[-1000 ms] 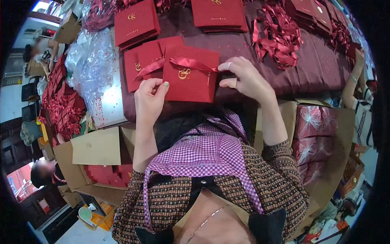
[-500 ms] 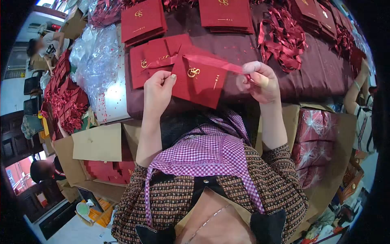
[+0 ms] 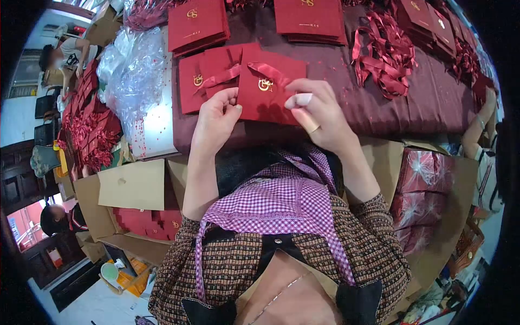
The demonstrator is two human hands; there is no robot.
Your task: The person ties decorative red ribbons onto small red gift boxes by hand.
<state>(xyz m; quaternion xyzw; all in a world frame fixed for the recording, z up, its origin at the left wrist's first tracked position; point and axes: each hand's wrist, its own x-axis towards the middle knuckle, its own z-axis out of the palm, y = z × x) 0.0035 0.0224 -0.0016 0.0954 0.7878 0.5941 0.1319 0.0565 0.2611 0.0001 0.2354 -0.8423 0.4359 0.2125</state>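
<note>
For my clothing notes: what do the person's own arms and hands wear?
The left sleeve and right sleeve are a woven check of brown, orange and black, ending near the elbows. The right hand has a gold-coloured ring and white tape on one fingertip. The left hand shows no jewellery.

One camera on the person's head looks forward and down. Very near it, by the long dark-red cloth table (image 3: 346,81), the left hand (image 3: 216,122) and right hand (image 3: 319,116) hold a square red paper card (image 3: 268,95).
</note>
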